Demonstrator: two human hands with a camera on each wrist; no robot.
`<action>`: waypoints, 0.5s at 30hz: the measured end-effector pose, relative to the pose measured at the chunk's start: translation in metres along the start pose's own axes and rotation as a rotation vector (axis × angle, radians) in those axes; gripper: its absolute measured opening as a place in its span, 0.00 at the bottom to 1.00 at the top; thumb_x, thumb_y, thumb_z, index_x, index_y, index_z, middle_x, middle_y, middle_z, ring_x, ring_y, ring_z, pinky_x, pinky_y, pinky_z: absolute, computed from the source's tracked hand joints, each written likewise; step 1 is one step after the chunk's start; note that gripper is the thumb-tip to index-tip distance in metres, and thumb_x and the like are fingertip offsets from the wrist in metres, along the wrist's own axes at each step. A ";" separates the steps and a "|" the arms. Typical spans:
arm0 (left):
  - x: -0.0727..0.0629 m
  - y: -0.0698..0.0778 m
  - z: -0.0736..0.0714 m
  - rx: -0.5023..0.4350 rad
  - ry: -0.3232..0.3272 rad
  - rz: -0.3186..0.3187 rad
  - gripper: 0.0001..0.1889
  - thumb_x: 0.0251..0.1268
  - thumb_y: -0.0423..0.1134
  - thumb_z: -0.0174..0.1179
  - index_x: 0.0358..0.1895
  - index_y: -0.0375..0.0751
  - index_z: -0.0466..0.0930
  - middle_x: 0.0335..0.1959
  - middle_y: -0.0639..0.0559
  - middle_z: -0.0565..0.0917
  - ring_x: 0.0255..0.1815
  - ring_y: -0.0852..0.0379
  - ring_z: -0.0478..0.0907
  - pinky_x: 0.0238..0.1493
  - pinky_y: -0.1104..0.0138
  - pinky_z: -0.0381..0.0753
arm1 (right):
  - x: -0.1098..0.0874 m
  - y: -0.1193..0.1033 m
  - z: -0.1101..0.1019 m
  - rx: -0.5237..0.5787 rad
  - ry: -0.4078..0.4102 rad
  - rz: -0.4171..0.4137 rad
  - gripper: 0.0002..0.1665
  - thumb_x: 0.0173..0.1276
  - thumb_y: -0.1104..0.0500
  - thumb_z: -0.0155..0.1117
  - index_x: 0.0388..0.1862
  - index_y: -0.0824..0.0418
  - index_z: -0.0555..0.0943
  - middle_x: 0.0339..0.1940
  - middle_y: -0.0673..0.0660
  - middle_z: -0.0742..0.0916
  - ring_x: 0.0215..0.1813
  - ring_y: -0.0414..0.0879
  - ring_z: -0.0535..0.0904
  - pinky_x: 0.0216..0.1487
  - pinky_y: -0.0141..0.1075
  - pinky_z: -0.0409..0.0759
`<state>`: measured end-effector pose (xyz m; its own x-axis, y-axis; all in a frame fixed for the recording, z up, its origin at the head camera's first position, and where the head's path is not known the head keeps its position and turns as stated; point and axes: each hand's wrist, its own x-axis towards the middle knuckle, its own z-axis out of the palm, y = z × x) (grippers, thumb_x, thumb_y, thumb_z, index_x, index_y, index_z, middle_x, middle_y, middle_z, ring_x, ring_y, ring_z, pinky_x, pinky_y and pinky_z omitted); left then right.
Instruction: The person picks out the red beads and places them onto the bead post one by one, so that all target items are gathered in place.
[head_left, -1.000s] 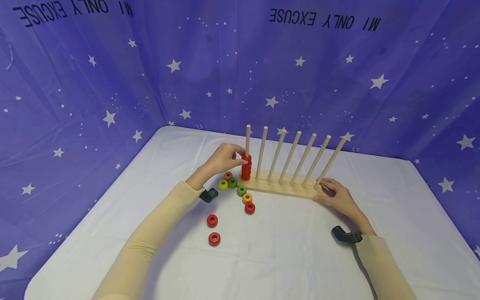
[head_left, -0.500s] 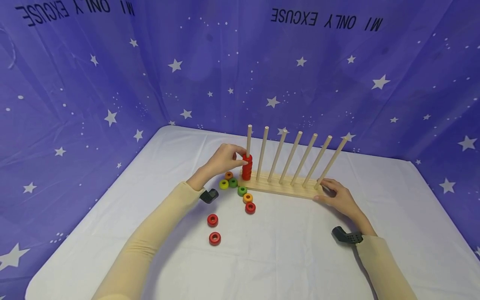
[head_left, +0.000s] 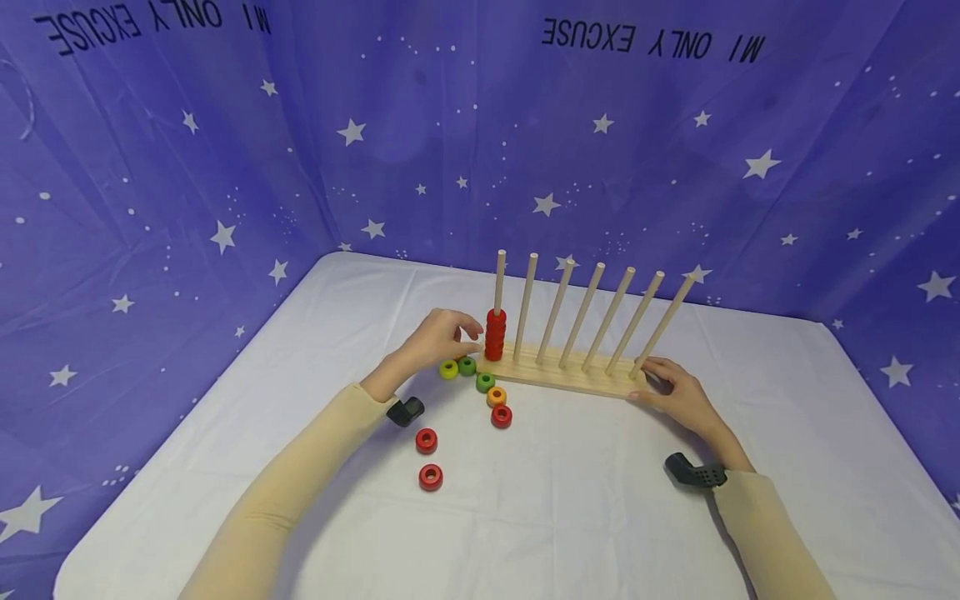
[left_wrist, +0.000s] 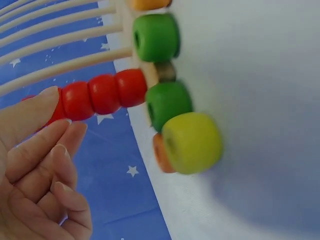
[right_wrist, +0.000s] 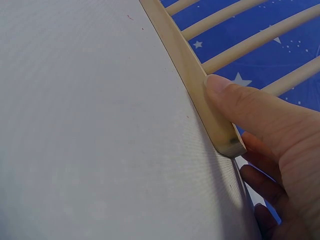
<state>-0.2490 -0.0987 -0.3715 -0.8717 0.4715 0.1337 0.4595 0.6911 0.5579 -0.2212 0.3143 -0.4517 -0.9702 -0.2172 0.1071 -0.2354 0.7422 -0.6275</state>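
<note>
A wooden base carries a row of several upright pegs. Red beads are stacked on the leftmost peg, its upper part bare. My left hand is just left of that stack, thumb and forefinger parted with nothing between them; in the left wrist view the thumb overlaps the upper red beads. At the right end of the base, my right hand grips it, thumb on the front edge and fingers behind.
Near the base's left end lie a yellow bead, green beads, an amber bead and a red bead. An orange bead is partly hidden. Two more red beads lie nearer. A starry blue curtain stands behind.
My left hand has let go of the top red bead and moved left and down, away from the stack. The right hand has stayed on the base.
</note>
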 end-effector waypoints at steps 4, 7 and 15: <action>-0.008 -0.001 0.007 -0.009 -0.047 0.075 0.09 0.54 0.34 0.65 0.39 0.36 0.85 0.34 0.47 0.86 0.26 0.58 0.73 0.30 0.74 0.70 | 0.000 0.001 0.000 -0.001 0.002 -0.005 0.43 0.55 0.49 0.71 0.64 0.70 0.69 0.65 0.70 0.71 0.69 0.68 0.62 0.66 0.58 0.63; -0.011 0.000 0.013 -0.031 -0.107 0.141 0.08 0.53 0.34 0.66 0.37 0.36 0.85 0.33 0.48 0.86 0.25 0.60 0.72 0.30 0.74 0.70 | 0.001 0.001 0.000 -0.004 0.006 -0.009 0.43 0.55 0.49 0.71 0.64 0.70 0.69 0.65 0.69 0.71 0.68 0.68 0.62 0.66 0.58 0.63; -0.018 0.012 0.026 -0.057 -0.248 0.257 0.10 0.52 0.36 0.68 0.39 0.39 0.85 0.32 0.51 0.87 0.25 0.67 0.72 0.31 0.76 0.72 | 0.002 0.003 0.000 -0.010 0.010 -0.018 0.42 0.54 0.50 0.71 0.63 0.71 0.70 0.64 0.69 0.72 0.68 0.67 0.63 0.65 0.57 0.64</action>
<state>-0.2233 -0.0851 -0.3888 -0.6573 0.7497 0.0767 0.6421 0.5039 0.5778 -0.2238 0.3156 -0.4536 -0.9664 -0.2239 0.1259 -0.2530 0.7449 -0.6174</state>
